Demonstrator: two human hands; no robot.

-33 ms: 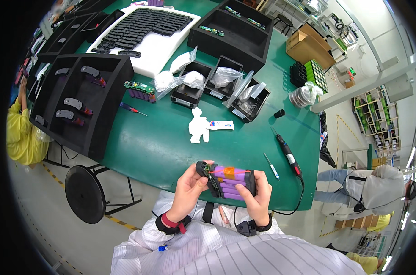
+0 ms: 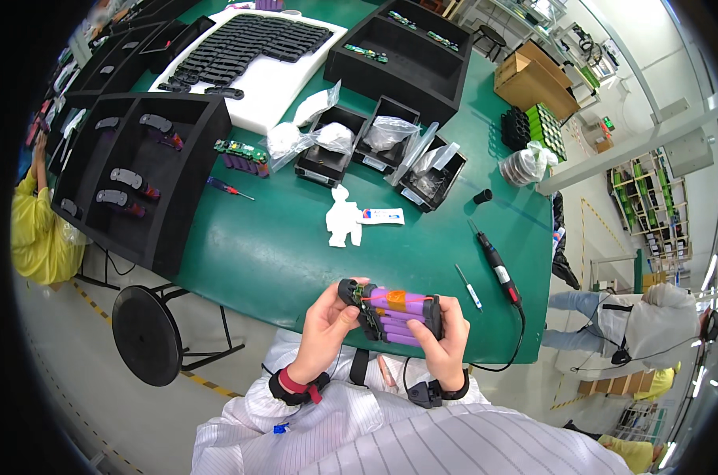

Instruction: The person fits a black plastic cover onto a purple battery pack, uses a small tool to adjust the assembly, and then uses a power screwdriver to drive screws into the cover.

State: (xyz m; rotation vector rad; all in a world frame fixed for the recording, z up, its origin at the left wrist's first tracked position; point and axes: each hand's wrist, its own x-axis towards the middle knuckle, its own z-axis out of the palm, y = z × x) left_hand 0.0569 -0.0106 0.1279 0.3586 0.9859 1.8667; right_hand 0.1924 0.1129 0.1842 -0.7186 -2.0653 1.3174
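Note:
Above the table's near edge, I hold a battery pack between both hands. It has purple cells, black end caps, a patch of orange tape with a red wire, and a green circuit board at its left end. My left hand is closed around the left cap, thumb beside the board. Gripping the right cap is my right hand, with its thumb pressed on the purple cells. Fingers behind the pack are partly hidden. Beyond it lie a crumpled white cloth and a white tube.
An electric screwdriver with a cable and a small white-handled screwdriver lie to the right. Black bins with plastic bags stand farther back. At left are a divided black tray with packs, another screwdriver and a stool.

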